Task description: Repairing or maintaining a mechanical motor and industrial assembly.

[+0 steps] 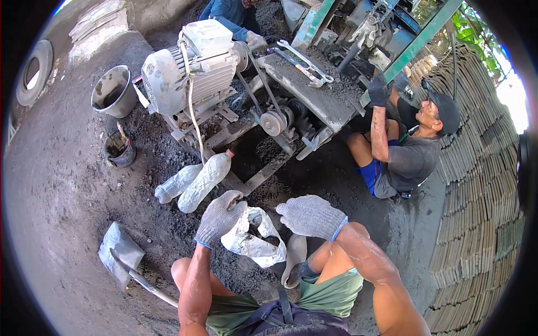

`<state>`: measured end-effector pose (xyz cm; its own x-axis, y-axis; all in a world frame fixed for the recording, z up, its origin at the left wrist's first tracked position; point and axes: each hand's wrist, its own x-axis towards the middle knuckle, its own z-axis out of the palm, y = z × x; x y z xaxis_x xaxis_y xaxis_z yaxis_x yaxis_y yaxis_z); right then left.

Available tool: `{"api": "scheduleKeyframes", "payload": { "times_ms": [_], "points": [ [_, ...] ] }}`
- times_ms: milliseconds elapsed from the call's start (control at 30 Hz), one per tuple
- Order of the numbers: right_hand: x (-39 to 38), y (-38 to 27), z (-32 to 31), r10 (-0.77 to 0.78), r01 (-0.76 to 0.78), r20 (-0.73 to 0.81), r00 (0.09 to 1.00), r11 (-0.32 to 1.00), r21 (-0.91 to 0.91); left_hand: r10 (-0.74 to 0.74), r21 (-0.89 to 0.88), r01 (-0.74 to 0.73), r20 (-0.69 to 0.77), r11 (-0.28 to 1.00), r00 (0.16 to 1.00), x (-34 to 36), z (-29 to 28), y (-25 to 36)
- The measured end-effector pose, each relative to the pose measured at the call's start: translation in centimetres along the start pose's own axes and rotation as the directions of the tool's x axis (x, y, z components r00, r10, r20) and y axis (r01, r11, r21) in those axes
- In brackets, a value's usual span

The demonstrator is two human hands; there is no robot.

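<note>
My left hand (pixel 222 217), in a grey knit glove, is raised beside a crumpled white sack-like container (pixel 238 241). Its fingers are curled together, and whatever they may hold is hidden. To the right of the container is my right hand (pixel 311 216), gloved the same way, back upward. Those fingers are also bent inward, with their tips out of sight. Dark pieces, too unclear to name, show inside the container's opening. Just beyond my left hand, two whitish, dust-coated plastic bottles (pixel 206 182) lie side by side, one with a red cap.
A motor (pixel 188 75) with a belt and pulley (pixel 273 123) stands ahead on a metal frame. Wrenches (pixel 305 63) lie on its plate. A shovel (pixel 120 252) and two buckets (pixel 115 92) are left. One co-worker (pixel 414 145) crouches right, near stacked tiles (pixel 476 224); another (pixel 235 19) is behind the motor.
</note>
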<state>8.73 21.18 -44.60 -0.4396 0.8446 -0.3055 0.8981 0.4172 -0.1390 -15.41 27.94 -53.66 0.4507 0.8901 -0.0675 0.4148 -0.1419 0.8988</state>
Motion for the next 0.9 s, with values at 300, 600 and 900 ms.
{"api": "scheduleKeyframes", "payload": {
  "times_ms": [300,600,900],
  "points": [
    [0.0,0.0,0.0,0.002,-0.002,-0.008,1.000,1.000,-0.014,0.018,0.011,-0.018,-0.006,1.000,1.000,0.0,0.0,0.1],
    [0.0,0.1,0.2,-0.036,0.036,-0.064,0.997,0.999,-0.001,0.018,-0.016,-0.018,-0.022,1.000,1.000,0.1,0.4,-0.8],
    [0.2,-0.3,-0.4,0.032,-0.031,0.027,0.999,0.999,-0.013,-0.019,-0.021,0.019,0.001,1.000,1.000,0.1,0.5,-1.0]
  ]
}}
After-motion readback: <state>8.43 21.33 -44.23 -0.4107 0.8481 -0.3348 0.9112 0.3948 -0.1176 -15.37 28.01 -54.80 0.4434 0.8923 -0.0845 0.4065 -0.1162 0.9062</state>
